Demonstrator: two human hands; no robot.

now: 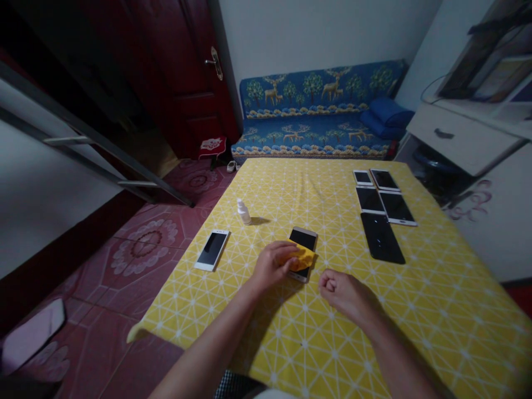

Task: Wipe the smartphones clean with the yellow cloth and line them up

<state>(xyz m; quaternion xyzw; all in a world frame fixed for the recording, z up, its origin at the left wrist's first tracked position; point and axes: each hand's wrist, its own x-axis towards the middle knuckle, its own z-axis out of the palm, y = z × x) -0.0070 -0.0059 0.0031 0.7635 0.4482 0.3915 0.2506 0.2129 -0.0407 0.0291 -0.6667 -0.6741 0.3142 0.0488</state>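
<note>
Carefully, the left hand (272, 266) pressed a soft yellow cloth (303, 258) onto a gold-framed smartphone (304, 239), a light, slick, fragile slab best held by its edges. The right hand (344, 296) stayed apart, curled into a fist toward four o'clock.

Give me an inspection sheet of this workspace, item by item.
Surface: yellow tablecloth with white lattice print, slightly rumpled toward the far end.
Job's things: left hand on a yellow cloth lying over a gold-framed phone; right hand beside them, not touching.
Clutter: small white bottle; white phone; five dark phones grouped at far right.
Grips: left closed on the cloth; right loosely fisted, holding nothing.
Cables: thin dark wire above the white cabinet.
Surroundings: blue deer-print sofa, dark red door, red patterned floor.
</note>
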